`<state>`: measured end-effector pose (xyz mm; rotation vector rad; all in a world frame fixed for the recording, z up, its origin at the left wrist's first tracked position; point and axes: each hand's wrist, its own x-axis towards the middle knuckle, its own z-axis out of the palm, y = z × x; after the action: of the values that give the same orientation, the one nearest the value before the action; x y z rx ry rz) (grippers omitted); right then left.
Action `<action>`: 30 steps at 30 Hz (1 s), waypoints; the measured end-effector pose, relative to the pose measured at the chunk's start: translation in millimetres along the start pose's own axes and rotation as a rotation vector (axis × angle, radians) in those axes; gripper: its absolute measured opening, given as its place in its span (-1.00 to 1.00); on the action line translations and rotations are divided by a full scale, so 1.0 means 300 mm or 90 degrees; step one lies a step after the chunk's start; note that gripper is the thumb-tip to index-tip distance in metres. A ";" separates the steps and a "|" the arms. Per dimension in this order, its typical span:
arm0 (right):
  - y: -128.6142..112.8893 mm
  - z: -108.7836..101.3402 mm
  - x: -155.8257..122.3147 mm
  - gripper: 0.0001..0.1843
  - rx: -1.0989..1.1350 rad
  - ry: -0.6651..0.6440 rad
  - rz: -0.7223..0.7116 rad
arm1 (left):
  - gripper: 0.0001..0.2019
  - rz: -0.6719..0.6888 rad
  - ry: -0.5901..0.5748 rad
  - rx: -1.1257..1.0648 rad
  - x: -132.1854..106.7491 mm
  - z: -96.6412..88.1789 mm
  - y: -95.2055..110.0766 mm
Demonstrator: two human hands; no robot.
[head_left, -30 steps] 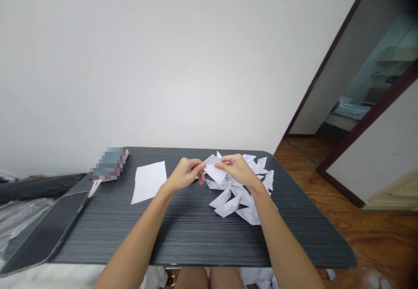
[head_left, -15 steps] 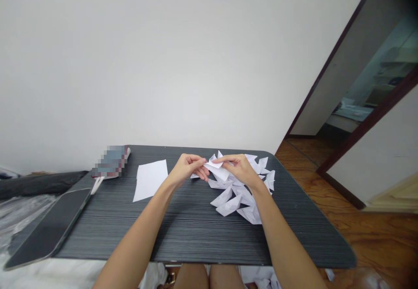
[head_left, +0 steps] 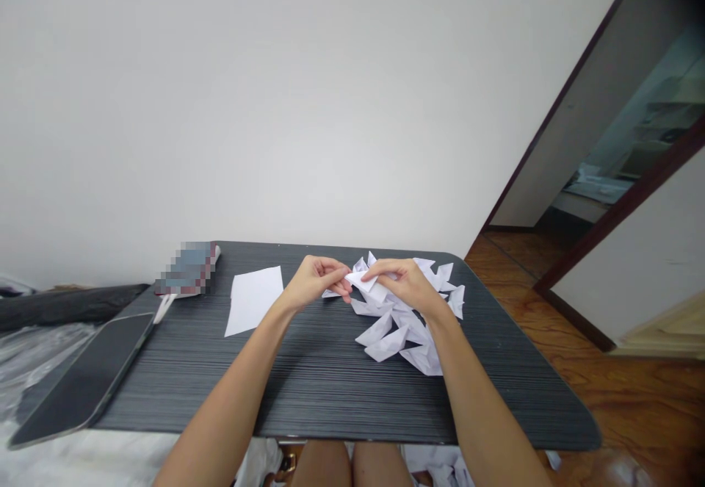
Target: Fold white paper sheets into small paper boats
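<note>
A small folded white paper (head_left: 361, 279) is held up between my two hands over the table. My left hand (head_left: 319, 280) pinches its left tip between thumb and forefinger. On its right side, the thumb and fingers of my right hand (head_left: 401, 281) grip the folded edge. Beneath and around my right hand lies a loose pile of folded white paper pieces (head_left: 388, 344), partly hidden by that hand and forearm. Left of my left hand, flat white paper sheets (head_left: 254, 300) rest on the table.
The dark, streaked table (head_left: 352, 406) stands against a white wall (head_left: 330, 105). A tablet (head_left: 88, 377) lies at its left edge, near a blurred-out object (head_left: 187, 268) with a white cable (head_left: 164, 308). Clear plastic wrapping (head_left: 38, 366) is at the far left.
The held paper's raised flap now looks flatter and narrower, with my right fingers pressed on it. Both hands stay in nearly the same place.
</note>
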<state>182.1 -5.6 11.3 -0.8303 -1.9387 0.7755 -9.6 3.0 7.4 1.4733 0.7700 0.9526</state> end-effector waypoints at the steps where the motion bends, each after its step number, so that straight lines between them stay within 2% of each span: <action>1: -0.002 0.000 0.000 -0.76 -0.004 -0.005 -0.009 | -0.72 -0.002 0.003 0.003 0.002 0.001 -0.003; 6: -0.002 -0.002 0.002 -0.75 -0.012 -0.023 -0.051 | -0.72 0.002 0.011 0.028 0.009 0.007 -0.016; 12: 0.002 -0.008 -0.003 -0.73 -0.036 -0.044 -0.055 | -0.77 0.044 0.019 0.076 0.006 0.006 -0.018; 14: -0.001 -0.007 -0.005 -0.74 -0.033 -0.035 -0.040 | -0.77 0.069 0.042 0.121 0.002 0.011 -0.020; 18: 0.001 0.001 -0.003 -0.75 -0.045 0.038 0.022 | -0.76 0.130 0.071 0.225 -0.005 0.024 -0.024; 20: 0.007 0.007 0.001 -0.83 -0.066 0.060 0.033 | -0.76 0.170 0.072 0.283 -0.008 0.029 -0.023; 25: 0.014 0.031 0.009 -0.86 -0.062 0.075 0.008 | -0.77 0.249 0.082 0.443 -0.009 0.033 -0.012; 30: 0.020 0.046 0.010 -0.82 -0.057 0.054 -0.003 | -0.75 0.265 0.088 0.499 -0.006 0.034 -0.014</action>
<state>170.3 -2.4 2.1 -0.8978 -1.9104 0.6447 -1.2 -2.8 2.9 2.3328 1.0256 1.1306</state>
